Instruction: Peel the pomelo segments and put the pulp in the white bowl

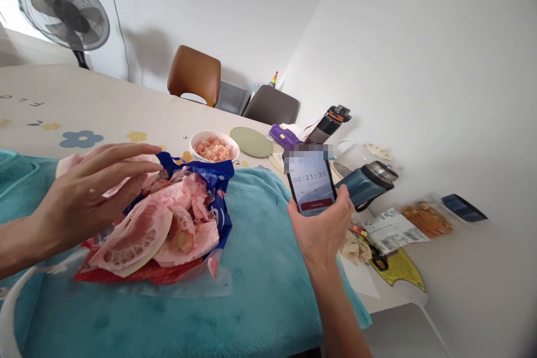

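Observation:
My right hand (321, 226) grips a smartphone (311, 179) upright, its screen reading 00:21:35 above a red button. On the left, my left hand (98, 184) hovers with fingers stretched out and a small bit of pulp stuck to its back. Beneath and beside it lie pink pomelo peels (134, 235), heaped on a blue and red plastic bag (224, 179). Behind the heap stands a white bowl (194, 148) holding peeled pink pomelo flesh (213, 148). A teal towel (264, 268) lies under the bag.
Past the phone are a blue thermos (364, 184), a dark bottle (325, 127), a purple packet (285, 135) and a green round mat (251, 142). Scissors (380, 260) and a yellow fan-shaped sheet (403, 271) lie at right. Chairs (196, 72) and an electric fan (62, 8) stand beyond the table.

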### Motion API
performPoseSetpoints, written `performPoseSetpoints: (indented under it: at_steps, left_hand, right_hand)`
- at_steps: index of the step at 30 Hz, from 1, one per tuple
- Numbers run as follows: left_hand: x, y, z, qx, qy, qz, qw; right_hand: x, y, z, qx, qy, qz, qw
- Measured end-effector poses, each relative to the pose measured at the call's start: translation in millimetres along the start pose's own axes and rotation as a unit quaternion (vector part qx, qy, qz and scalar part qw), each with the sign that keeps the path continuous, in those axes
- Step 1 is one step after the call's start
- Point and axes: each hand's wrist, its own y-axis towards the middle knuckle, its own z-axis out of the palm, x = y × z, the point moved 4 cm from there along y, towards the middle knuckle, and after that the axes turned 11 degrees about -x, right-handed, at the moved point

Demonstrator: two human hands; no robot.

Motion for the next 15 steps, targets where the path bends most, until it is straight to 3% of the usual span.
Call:
performPoseSetpoints:
  at_steps: [6, 15]
  left_hand:
    - [-0.6, -0.3, -0.1, -0.002, 0.019, 0.025, 1.000]
    - [-5.3, -0.8, 1.0, 0.004, 0.051, 0.080, 0.995]
  right_hand:
    - [5.7, 0.0, -2.9, -0.001, 0.017, -0.014, 1.000]
    - [7.0, -4.2, -4.9, -0.078, 0.046, -0.068, 0.994]
